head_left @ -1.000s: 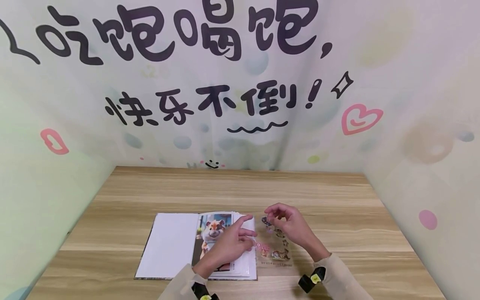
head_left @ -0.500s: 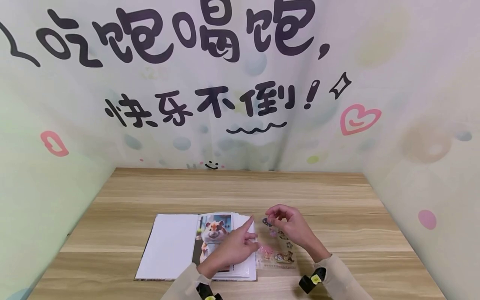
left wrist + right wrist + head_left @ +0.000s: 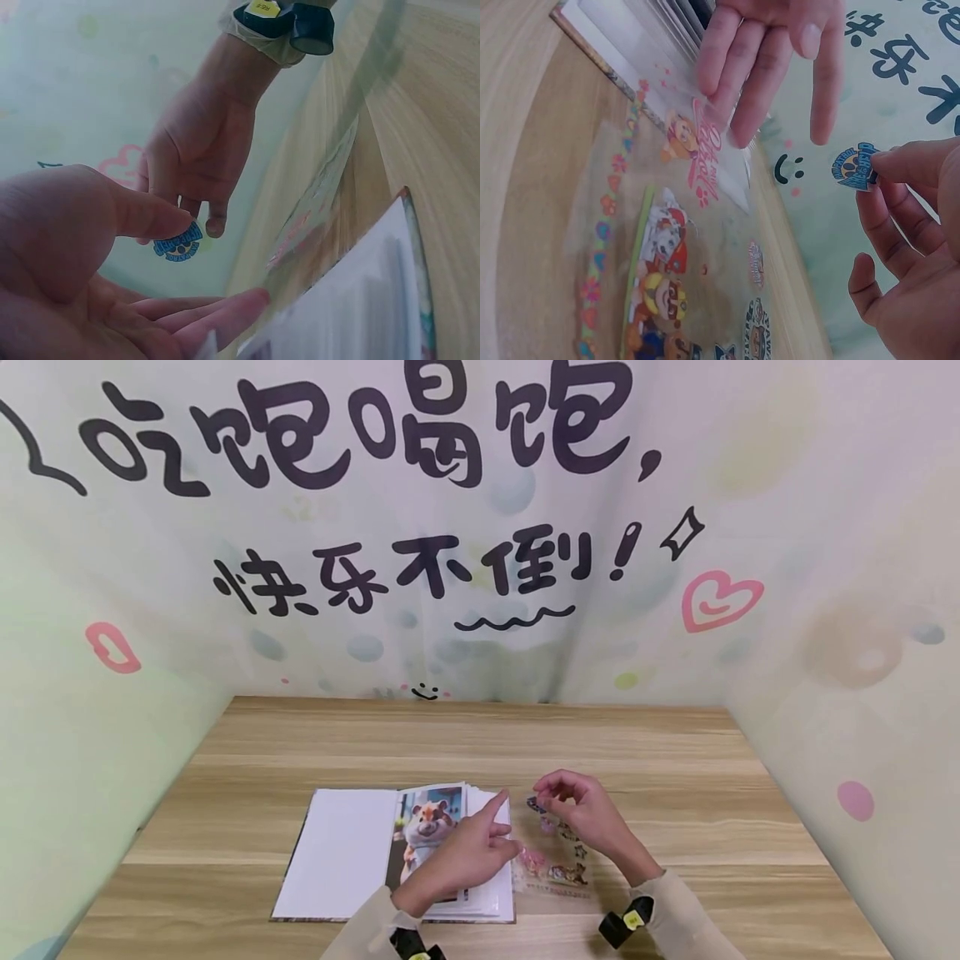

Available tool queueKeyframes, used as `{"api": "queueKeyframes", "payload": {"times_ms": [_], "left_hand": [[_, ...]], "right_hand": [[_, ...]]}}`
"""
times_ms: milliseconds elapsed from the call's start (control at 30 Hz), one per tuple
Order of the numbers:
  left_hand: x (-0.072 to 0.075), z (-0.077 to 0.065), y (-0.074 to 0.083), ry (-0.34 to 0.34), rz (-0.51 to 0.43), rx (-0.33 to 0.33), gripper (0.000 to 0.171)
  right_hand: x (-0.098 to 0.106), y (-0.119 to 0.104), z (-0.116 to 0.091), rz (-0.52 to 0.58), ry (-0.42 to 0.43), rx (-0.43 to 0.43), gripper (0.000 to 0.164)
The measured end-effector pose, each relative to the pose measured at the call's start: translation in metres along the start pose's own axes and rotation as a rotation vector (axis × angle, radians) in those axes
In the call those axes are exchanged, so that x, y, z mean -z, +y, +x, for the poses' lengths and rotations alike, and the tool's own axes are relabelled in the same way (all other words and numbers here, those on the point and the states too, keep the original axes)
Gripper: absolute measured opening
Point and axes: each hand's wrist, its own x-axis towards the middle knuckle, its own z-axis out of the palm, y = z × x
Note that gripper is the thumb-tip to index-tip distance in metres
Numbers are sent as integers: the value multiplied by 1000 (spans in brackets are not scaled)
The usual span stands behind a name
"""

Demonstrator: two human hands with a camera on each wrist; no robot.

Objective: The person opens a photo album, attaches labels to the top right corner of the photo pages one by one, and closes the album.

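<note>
Between thumb and fingertips my right hand (image 3: 581,806) pinches a small blue sticker (image 3: 853,166) with lettering and a paw print, held up above the table. A clear sheet of cartoon stickers (image 3: 555,878), with puppies and pink lettering, lies to the right of an open photo album (image 3: 337,852). My left hand (image 3: 467,857) is over the album's right side, its index finger pointing away. In the left wrist view that hand's thumb (image 3: 154,217) and fingers are spread, with nothing between them. The right wrist view shows its fingertips right at the sheet's edge.
A hamster picture (image 3: 426,825) fills the album page, partly covered by my left forearm. The wooden table (image 3: 675,752) runs back to a printed cloth wall (image 3: 337,652). Black cameras (image 3: 626,922) are strapped to both wrists.
The sticker sheet has shifted slightly right, away from the album. My left hand has moved a little to the right and its fingers have changed position. The right hand stays nearly still with the sticker.
</note>
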Motion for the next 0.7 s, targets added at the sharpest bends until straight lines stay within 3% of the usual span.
{"api": "queueKeyframes", "payload": {"times_ms": [333,567,700], "left_hand": [[5,-5,4,-5,-11,-29,70],[11,-9,8,-6,-114,-80,56],[18,-10,7,6,-122,-97,48]], "right_hand": [[0,0,-1,-3,-4,-29,13],[-2,2,1,-3,6,-41,11],[-3,3,2,-12,2,-42,10]]}}
